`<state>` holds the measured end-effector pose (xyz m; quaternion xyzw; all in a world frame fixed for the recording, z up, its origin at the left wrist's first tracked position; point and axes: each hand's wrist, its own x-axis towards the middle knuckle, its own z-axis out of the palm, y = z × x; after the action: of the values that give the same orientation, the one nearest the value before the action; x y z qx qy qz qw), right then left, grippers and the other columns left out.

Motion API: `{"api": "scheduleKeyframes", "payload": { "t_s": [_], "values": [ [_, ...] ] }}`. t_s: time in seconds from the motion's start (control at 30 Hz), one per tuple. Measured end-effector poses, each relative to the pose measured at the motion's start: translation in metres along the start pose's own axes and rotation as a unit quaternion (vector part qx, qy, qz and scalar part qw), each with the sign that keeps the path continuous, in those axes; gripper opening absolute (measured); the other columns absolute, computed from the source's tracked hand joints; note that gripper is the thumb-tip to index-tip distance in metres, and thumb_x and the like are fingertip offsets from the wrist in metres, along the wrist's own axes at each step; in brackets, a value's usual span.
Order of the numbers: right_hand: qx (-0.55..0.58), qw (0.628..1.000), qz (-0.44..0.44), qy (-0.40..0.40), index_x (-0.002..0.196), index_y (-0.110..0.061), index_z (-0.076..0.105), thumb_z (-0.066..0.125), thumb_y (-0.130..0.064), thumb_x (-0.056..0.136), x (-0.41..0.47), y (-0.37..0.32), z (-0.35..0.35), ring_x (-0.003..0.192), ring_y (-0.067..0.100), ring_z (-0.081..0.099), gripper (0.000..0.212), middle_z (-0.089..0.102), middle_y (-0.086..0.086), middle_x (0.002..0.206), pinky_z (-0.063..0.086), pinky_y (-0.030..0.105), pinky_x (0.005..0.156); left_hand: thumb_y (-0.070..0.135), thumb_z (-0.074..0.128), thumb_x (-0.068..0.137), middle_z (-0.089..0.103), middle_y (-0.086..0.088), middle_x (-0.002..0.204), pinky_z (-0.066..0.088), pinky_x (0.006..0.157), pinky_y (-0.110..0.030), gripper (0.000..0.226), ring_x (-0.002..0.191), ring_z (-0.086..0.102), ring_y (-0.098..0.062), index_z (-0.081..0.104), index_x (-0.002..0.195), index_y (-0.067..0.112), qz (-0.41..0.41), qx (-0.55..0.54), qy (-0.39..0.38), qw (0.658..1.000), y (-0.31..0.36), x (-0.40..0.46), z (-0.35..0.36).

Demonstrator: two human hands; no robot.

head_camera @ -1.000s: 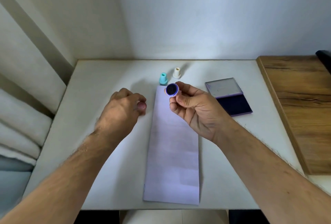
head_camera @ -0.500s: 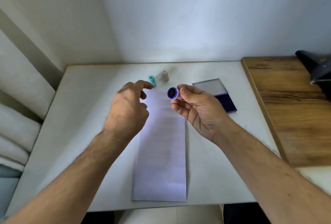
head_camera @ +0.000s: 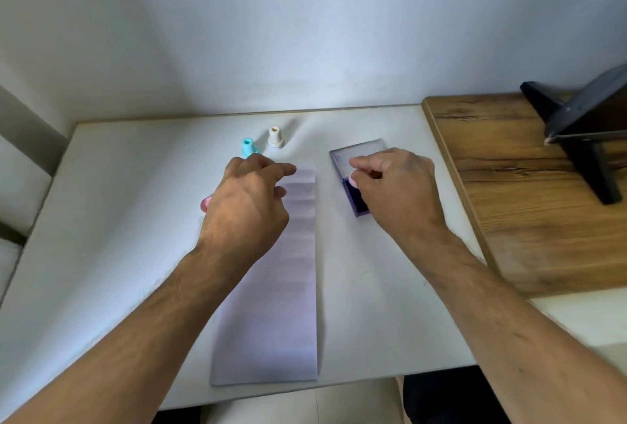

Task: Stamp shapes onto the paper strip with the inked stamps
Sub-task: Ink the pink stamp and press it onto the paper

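Stamp (head_camera: 353, 180) pinched in right hand (head_camera: 397, 192)

Right hand (head_camera: 397, 186) pinches a pink stamp (head_camera: 353, 180) over the ink pad (head_camera: 356, 201), open lid just beyond its fingers (head_camera: 359, 163). Left hand (head_camera: 246, 199) hovers over paper strip (head_camera: 274, 305), fingers loosely extended; teal stamp (head_camera: 248, 147) and white stamp (head_camera: 275, 137) just beyond them on the surface (head_camera: 118, 203).

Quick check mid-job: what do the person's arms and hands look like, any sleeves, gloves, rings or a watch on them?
Both forearms are bare as far as the frame shows, with no sleeves in view. The left hand and right hand wear no gloves, and no ring, watch or wristband shows on the visible sides. The forearms carry visible hair. No markings or bandages can be seen.
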<state>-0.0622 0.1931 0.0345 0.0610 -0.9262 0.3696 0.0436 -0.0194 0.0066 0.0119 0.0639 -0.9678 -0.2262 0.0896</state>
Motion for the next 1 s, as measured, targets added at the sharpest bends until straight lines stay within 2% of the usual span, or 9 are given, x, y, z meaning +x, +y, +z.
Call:
{"api": "scheduleKeyframes", "payload": {
  "t_s": [0.17, 0.4, 0.53, 0.63, 0.73, 0.8, 0.9, 0.93, 1.0],
  "values": [
    [-0.061, 0.997, 0.027, -0.028, 0.122, -0.011, 0.068, 0.063, -0.013, 0.09, 0.002, 0.004, 0.001, 0.104, 0.021, 0.067, 0.032, 0.072, 0.008, 0.116, 0.052, 0.033, 0.098, 0.004, 0.057, 0.088, 0.063, 0.0, 0.114, 0.056, 0.075, -0.051, 0.043, 0.109, 0.047, -0.021, 0.066, 0.124, 0.026, 0.002, 0.002, -0.003, 1.0, -0.001, 0.002, 0.002],
    [-0.104, 0.991, 0.046, -0.066, 0.109, -0.015, 0.074, 0.063, -0.015, 0.089, 0.003, 0.014, 0.004, 0.095, 0.023, 0.066, 0.022, 0.073, 0.007, 0.103, 0.056, 0.031, 0.083, 0.006, 0.057, 0.091, 0.063, -0.002, 0.119, 0.056, 0.08, -0.046, 0.041, 0.115, 0.049, -0.024, 0.065, 0.126, 0.023, 0.005, 0.009, -0.008, 1.0, -0.005, 0.005, 0.001],
    [-0.157, 0.979, 0.038, -0.122, 0.095, -0.007, 0.072, 0.058, -0.013, 0.091, 0.008, 0.015, 0.005, 0.091, 0.028, 0.063, 0.016, 0.064, 0.007, 0.086, 0.047, 0.028, 0.071, 0.008, 0.059, 0.092, 0.063, -0.003, 0.121, 0.053, 0.087, -0.044, 0.039, 0.117, 0.05, -0.025, 0.065, 0.127, 0.022, 0.006, 0.011, -0.006, 1.0, -0.008, 0.005, -0.001],
    [-0.157, 0.978, 0.049, -0.132, 0.098, -0.009, 0.073, 0.063, -0.021, 0.09, 0.01, 0.013, 0.004, 0.093, 0.026, 0.063, 0.018, 0.069, 0.007, 0.098, 0.051, 0.029, 0.075, 0.008, 0.059, 0.092, 0.063, -0.004, 0.12, 0.053, 0.086, -0.044, 0.038, 0.117, 0.05, -0.026, 0.065, 0.127, 0.021, 0.008, 0.011, -0.008, 1.0, -0.009, 0.005, 0.0],
    [-0.143, 0.978, 0.076, -0.133, 0.107, -0.011, 0.072, 0.062, -0.017, 0.091, 0.01, 0.011, 0.004, 0.097, 0.025, 0.063, 0.02, 0.069, 0.009, 0.106, 0.052, 0.03, 0.077, 0.008, 0.059, 0.092, 0.063, -0.005, 0.121, 0.049, 0.093, -0.041, 0.039, 0.119, 0.05, -0.026, 0.064, 0.129, 0.021, 0.011, 0.016, -0.009, 1.0, -0.011, 0.004, 0.001],
    [-0.124, 0.978, 0.109, -0.126, 0.103, -0.012, 0.074, 0.066, -0.013, 0.088, 0.013, 0.012, 0.003, 0.092, 0.025, 0.065, 0.017, 0.069, 0.007, 0.1, 0.055, 0.032, 0.077, 0.007, 0.059, 0.092, 0.062, -0.006, 0.125, 0.045, 0.1, -0.037, 0.04, 0.12, 0.051, -0.026, 0.063, 0.13, 0.019, 0.013, 0.022, -0.008, 1.0, -0.013, 0.004, 0.001],
    [-0.075, 0.977, 0.158, -0.119, 0.093, -0.015, 0.076, 0.067, -0.009, 0.086, 0.019, 0.011, 0.003, 0.074, 0.014, 0.063, 0.012, 0.065, -0.005, 0.075, 0.054, 0.024, 0.063, 0.009, 0.06, 0.091, 0.061, -0.005, 0.132, 0.04, 0.105, -0.032, 0.041, 0.125, 0.051, -0.025, 0.063, 0.131, 0.018, 0.015, 0.028, 0.0, 1.0, -0.018, 0.005, -0.002],
    [-0.07, 0.974, 0.172, -0.128, 0.094, -0.013, 0.076, 0.067, -0.01, 0.087, 0.022, 0.01, 0.002, 0.074, 0.014, 0.064, 0.011, 0.067, -0.004, 0.077, 0.054, 0.024, 0.065, 0.011, 0.061, 0.091, 0.061, -0.003, 0.135, 0.039, 0.107, -0.031, 0.041, 0.128, 0.05, -0.023, 0.062, 0.132, 0.018, 0.016, 0.033, -0.002, 0.999, -0.02, 0.006, -0.002],
    [-0.085, 0.966, 0.191, -0.154, 0.099, -0.011, 0.076, 0.069, -0.013, 0.088, 0.026, 0.009, 0.002, 0.09, 0.021, 0.068, 0.014, 0.072, 0.004, 0.097, 0.056, 0.029, 0.078, 0.014, 0.062, 0.091, 0.059, 0.0, 0.138, 0.037, 0.108, -0.03, 0.042, 0.132, 0.049, -0.021, 0.061, 0.133, 0.018, 0.019, 0.041, -0.01, 0.999, -0.023, 0.007, -0.003]
  ]
}}
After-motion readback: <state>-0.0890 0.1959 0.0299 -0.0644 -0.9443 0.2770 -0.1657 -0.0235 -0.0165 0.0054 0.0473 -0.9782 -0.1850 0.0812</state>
